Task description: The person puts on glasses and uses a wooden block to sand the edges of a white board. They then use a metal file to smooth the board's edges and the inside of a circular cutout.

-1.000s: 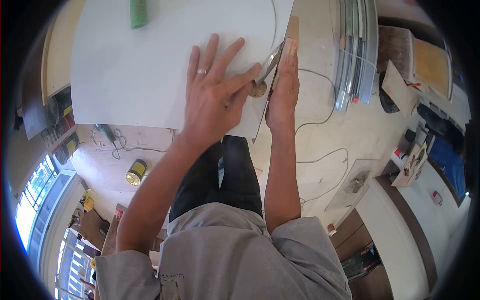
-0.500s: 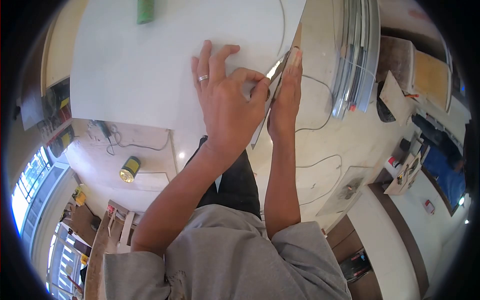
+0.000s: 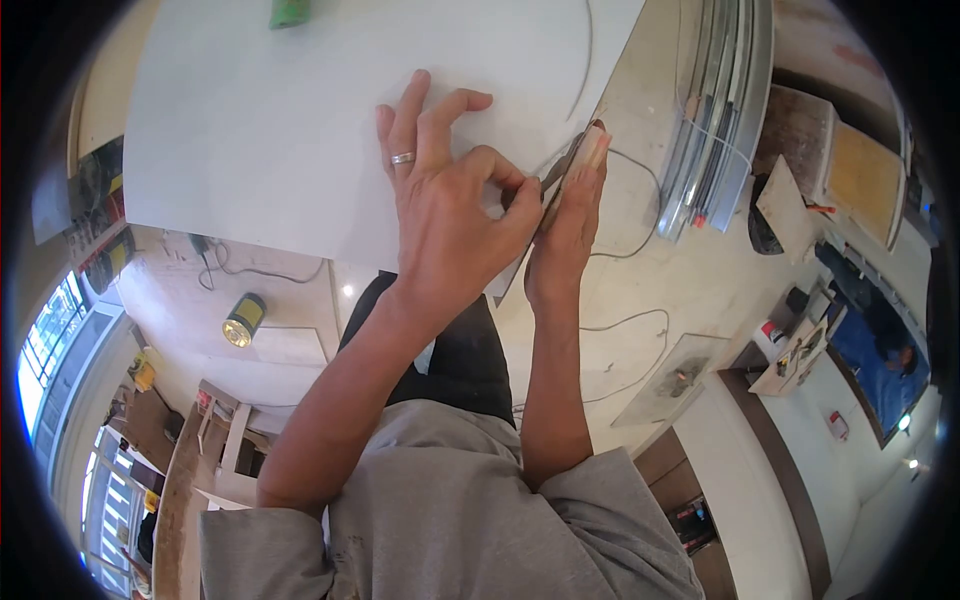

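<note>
A large white board [image 3: 260,130] lies before me, its right edge running at a slant. Near that edge, my left hand [image 3: 450,205], a ring on one finger, pinches a thin dark strip [image 3: 553,175] between thumb and index finger; its other fingers are spread above the board. Against the outer side of the same edge lies my right hand [image 3: 567,220], fingers stretched out along the strip. Its palm side is partly hidden. A green cylinder [image 3: 289,12] rests on the board at the top.
Beneath is a pale floor with a loose cable [image 3: 655,205]. Long wrapped metal strips [image 3: 715,120] lie to the right. A yellow-and-black can [image 3: 244,319] stands at the lower left. Dusty slabs [image 3: 860,180] are at the upper right. A person in blue [image 3: 875,365] shows at the far right.
The view has shifted slightly. Both hands sit a little lower along the board's edge, still close together. The bright glint on the strip is gone.
</note>
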Motion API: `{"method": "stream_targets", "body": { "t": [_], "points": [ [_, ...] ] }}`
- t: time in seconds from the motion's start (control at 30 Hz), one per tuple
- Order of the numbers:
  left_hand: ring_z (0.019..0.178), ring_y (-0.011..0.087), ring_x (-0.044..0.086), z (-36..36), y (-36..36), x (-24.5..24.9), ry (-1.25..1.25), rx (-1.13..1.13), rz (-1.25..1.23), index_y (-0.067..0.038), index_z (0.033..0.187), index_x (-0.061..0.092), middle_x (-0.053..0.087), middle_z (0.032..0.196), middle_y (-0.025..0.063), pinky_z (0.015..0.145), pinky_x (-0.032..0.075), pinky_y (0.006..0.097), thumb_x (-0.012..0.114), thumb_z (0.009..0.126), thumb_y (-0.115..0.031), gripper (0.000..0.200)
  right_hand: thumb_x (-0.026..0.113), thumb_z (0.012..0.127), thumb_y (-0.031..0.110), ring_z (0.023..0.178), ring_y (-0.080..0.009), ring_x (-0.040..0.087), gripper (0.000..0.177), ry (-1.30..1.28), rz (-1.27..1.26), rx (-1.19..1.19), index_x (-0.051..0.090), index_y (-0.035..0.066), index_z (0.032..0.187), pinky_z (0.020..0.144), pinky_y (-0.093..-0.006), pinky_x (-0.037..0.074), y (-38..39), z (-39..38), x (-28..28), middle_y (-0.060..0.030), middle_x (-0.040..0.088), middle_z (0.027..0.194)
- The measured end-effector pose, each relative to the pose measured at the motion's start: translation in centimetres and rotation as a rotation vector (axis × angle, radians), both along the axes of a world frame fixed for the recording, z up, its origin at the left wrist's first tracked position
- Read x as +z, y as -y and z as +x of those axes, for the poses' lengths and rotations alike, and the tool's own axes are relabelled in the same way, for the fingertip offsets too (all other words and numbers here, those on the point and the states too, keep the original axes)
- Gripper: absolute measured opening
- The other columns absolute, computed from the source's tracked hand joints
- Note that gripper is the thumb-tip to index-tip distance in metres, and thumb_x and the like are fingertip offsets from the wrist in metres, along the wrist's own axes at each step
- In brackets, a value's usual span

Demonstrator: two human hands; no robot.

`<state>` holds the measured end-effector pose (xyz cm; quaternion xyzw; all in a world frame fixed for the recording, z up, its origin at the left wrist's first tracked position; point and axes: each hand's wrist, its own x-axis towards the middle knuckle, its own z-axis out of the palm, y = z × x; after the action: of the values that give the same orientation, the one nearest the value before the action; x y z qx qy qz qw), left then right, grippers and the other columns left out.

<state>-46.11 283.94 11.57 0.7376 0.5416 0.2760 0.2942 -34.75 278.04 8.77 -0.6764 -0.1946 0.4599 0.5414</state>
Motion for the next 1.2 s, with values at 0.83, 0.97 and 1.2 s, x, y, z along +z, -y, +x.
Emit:
{"method": "stream_targets", "body": {
  "t": [0.83, 0.97, 1.2],
  "points": [
    [0.163, 0.0475, 0.031, -1.4, 0.0, -1.2, 0.101, -0.105, 0.026, -0.009, 0.072, 0.077, 0.062, 0.149, 0.0099, 0.134, 0.009, 0.0696, 0.087, 0.083, -0.015, 0.016, 0.028, 0.124, 0.051, 0.160, -0.0269, 0.040, 0.074, 0.108, 0.060, -0.016, 0.021, 0.002, 0.179, 0.130, -0.0395, 0.037, 0.5, -1.6, -0.4, -0.0162, 0.035, 0.178],
    [0.163, 0.0473, 0.032, -1.2, 0.0, -1.4, 0.096, -0.091, 0.037, -0.009, 0.073, 0.077, 0.062, 0.148, 0.0098, 0.133, 0.009, 0.0702, 0.088, 0.082, -0.015, 0.016, 0.027, 0.124, 0.051, 0.162, -0.0270, 0.037, 0.075, 0.101, 0.079, -0.011, 0.020, 0.002, 0.179, 0.131, -0.0397, 0.034, 0.0, -1.5, -0.5, -0.0162, 0.032, 0.180],
    [0.162, 0.0463, 0.033, -1.6, -0.1, -1.1, 0.098, -0.120, 0.026, -0.008, 0.071, 0.076, 0.063, 0.147, 0.0095, 0.133, 0.009, 0.0705, 0.087, 0.081, -0.012, 0.015, 0.026, 0.124, 0.052, 0.166, -0.0273, 0.032, 0.076, 0.087, 0.081, -0.010, 0.018, 0.001, 0.180, 0.134, -0.0401, 0.030, 0.8, -1.9, -0.3, -0.0163, 0.028, 0.183]
  ]
}}
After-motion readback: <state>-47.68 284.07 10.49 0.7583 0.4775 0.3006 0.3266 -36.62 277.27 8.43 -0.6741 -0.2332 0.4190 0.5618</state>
